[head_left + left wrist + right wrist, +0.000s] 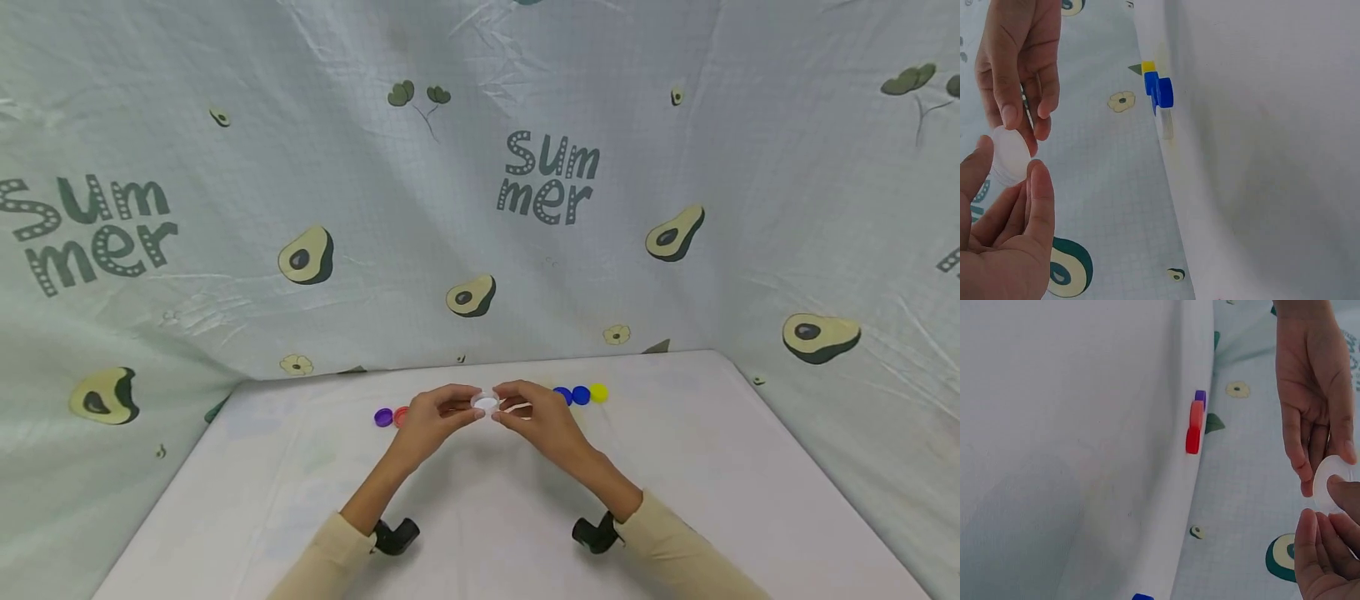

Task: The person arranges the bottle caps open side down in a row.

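Above the white table, a small round white cap (485,402) is held up between both hands. My left hand (433,423) pinches its left edge between thumb and fingers, and my right hand (546,423) pinches the right edge. In the left wrist view the cap (1012,154) shows a pale, flat round face, with the left hand (1013,240) below it and the right hand (1021,62) above. From the right wrist, the right thumb overlaps the face of the cap (1324,475).
Left of the hands on the table (465,533) lie a purple cap (383,417) and an orange-red cap (401,417); a red cap (1193,440) appears beside them in the right wrist view. Blue caps (581,395) and a yellow cap (598,392) lie on the right. Behind hangs a printed cloth (390,233).
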